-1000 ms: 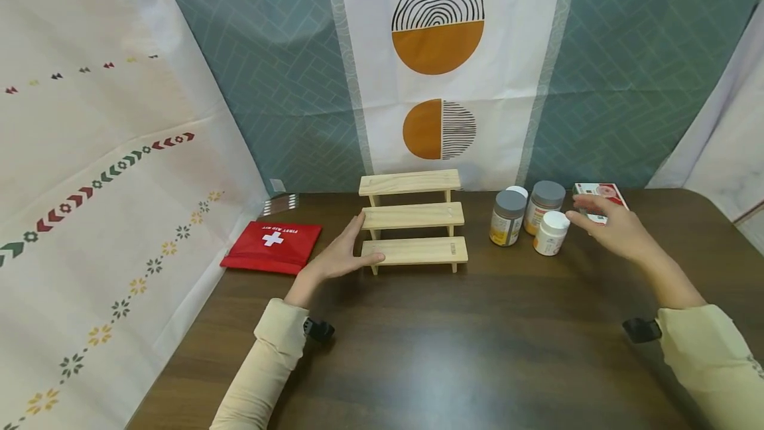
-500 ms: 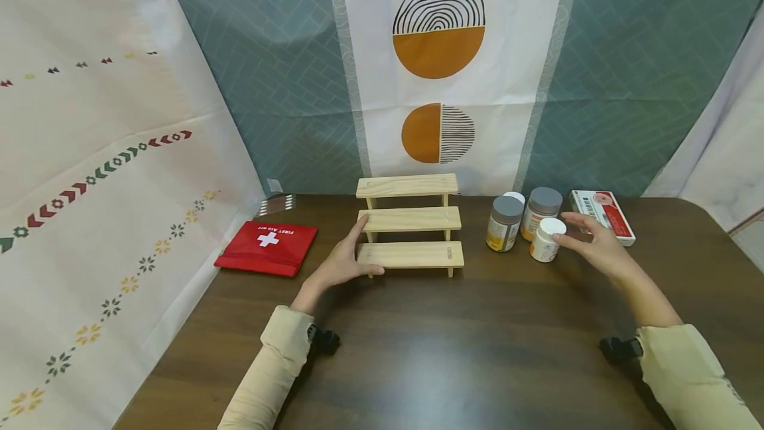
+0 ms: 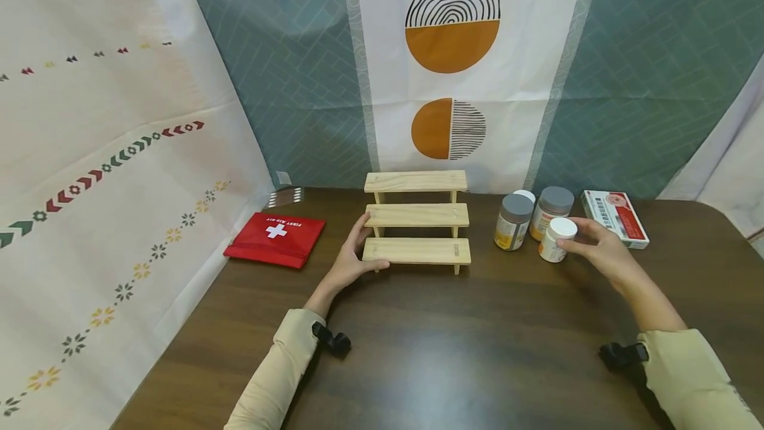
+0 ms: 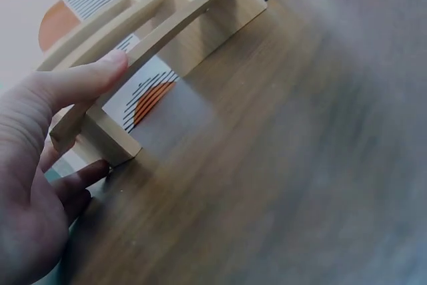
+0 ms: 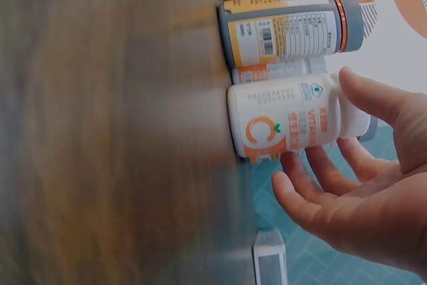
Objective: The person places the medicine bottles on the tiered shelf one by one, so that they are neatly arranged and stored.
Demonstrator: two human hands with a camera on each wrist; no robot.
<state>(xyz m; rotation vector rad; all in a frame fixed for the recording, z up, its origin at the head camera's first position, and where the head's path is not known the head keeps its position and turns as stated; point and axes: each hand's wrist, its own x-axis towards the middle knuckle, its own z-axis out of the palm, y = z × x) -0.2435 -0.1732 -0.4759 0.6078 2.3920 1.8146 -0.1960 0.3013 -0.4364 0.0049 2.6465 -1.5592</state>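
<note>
While left hand (image 3: 347, 264) clamped left end of wooden rack (image 3: 416, 251), centre of head view, right hand (image 3: 604, 252) pinched white bottle (image 3: 550, 250) near cap (image 3: 561, 226), right of centre. Grey-capped jars (image 3: 511, 224) stood just left of and behind bottle; flat box (image 3: 627, 216) lay farther right. Red first-aid pouch (image 3: 276, 241) lay left of rack, centre-left of frame.

I count two bare hands: the left hand (image 3: 346, 264) and the right hand (image 3: 605, 254). Against the left fingers there is one three-shelf wooden stand (image 3: 418, 215); left of those fingers, one red pouch (image 3: 276, 239). At the right fingers I have one white bottle (image 3: 556, 243); leftward of them, two grey-lidded bottles (image 3: 511, 224). One white lid (image 3: 524, 195) shows behind those, mostly hidden, so I make it probably four bottles altogether. Beyond the right fingers lies one carton (image 3: 617, 217). Wristward of the fingers, two wrist cameras (image 3: 623, 355).
</note>
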